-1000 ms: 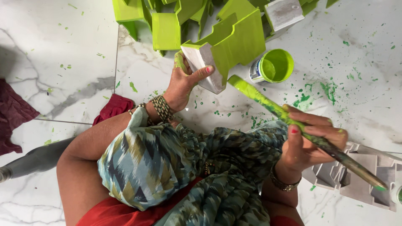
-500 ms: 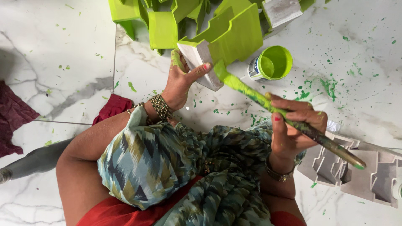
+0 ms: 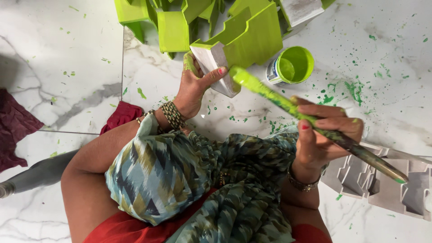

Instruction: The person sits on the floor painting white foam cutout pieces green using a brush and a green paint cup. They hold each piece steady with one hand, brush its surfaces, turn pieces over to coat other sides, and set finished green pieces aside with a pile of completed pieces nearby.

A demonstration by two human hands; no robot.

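Note:
My left hand [image 3: 194, 85] grips a stepped, house-shaped block [image 3: 245, 40], painted lime green on top with a bare grey end face, tilted on the marble floor. My right hand [image 3: 321, 132] holds a long paintbrush [image 3: 315, 123], its handle smeared with green. The brush's green-loaded tip touches the block's grey end near my left thumb. A small open pot of lime green paint [image 3: 291, 66] stands just right of the block.
Several more green-painted blocks [image 3: 173, 27] lie at the top. Unpainted grey blocks [image 3: 387, 180] sit at lower right, another one [image 3: 301, 11] at the top. Green splatters dot the white marble floor [image 3: 67, 54]. A dark red cloth [image 3: 15, 128] lies at left.
My right hand has swung the brush leftward and up, bringing its tip from beside the paint pot onto the block's grey end. The left hand keeps its grip on the block.

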